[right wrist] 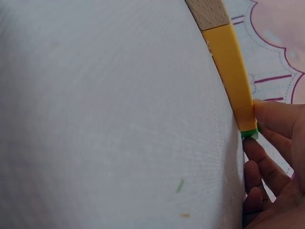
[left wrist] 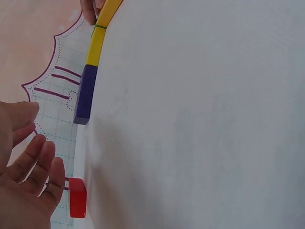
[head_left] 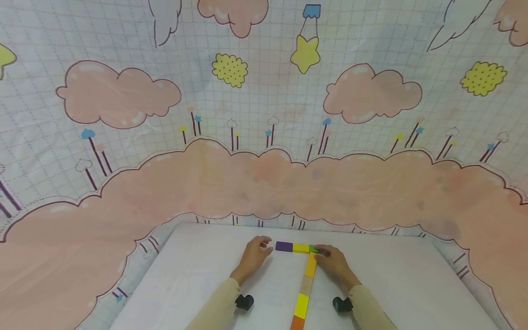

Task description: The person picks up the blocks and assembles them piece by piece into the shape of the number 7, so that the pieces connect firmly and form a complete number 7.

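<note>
Rectangular toy blocks form a corner on the white tabletop. Along the far row lie a purple block [head_left: 284,246], a yellow block [head_left: 301,248] and a green block [head_left: 313,249]. From the corner toward the person run an orange-yellow block [head_left: 310,265], a plain wooden one [head_left: 306,285], another yellow one [head_left: 302,306] and an orange one [head_left: 297,323]. My right hand [head_left: 335,266] pinches the green block, its thumb beside the orange-yellow block. My left hand [head_left: 253,256] is held apart from the purple end, fingers relaxed, nothing in them. A red block [left wrist: 77,198] stands near it in the left wrist view.
White covering spreads over the tabletop [head_left: 396,279]. Behind it hangs a printed cloth [head_left: 264,183] with clouds and stars. A dark heart-shaped piece [head_left: 245,302] is at the left wrist, and a similar dark piece [head_left: 342,305] at the right.
</note>
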### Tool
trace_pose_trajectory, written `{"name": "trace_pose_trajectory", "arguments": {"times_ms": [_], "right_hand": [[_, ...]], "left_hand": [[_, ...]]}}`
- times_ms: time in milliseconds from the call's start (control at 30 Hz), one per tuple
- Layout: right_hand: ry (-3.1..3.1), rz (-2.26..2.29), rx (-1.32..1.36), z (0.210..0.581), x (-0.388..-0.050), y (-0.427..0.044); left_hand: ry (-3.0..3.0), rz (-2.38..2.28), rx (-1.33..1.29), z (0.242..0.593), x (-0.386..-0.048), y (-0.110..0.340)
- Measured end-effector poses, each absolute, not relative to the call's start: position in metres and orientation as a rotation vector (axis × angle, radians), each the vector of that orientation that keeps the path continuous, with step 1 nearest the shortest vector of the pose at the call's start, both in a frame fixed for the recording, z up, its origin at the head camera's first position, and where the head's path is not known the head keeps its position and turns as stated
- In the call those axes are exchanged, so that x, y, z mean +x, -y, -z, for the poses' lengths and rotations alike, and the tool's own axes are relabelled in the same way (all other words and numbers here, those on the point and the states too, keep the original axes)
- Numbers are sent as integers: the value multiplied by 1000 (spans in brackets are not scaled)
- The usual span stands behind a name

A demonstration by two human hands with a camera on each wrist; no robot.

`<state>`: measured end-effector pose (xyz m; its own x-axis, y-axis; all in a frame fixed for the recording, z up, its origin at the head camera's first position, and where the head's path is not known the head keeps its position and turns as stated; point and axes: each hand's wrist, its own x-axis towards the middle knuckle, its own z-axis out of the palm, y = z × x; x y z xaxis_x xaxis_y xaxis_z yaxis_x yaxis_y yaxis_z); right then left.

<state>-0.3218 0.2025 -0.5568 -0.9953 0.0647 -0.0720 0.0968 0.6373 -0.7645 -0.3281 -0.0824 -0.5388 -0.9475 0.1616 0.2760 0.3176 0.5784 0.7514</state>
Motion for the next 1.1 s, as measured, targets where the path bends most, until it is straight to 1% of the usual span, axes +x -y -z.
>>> {"name": "trace_pose_trajectory", "arguments": {"times_ms": [200, 800, 1100], "right_hand": [[-2814, 1312, 143, 558, -321, -202], [-2819, 1323, 167, 558, -322, -201], [-2821, 1326, 157, 557, -321, -200]], "left_hand": [[2591, 1295, -426, 534, -322, 91], [2616, 1330, -265, 543, -324, 118], [2615, 1357, -231, 543, -326, 130]]}}
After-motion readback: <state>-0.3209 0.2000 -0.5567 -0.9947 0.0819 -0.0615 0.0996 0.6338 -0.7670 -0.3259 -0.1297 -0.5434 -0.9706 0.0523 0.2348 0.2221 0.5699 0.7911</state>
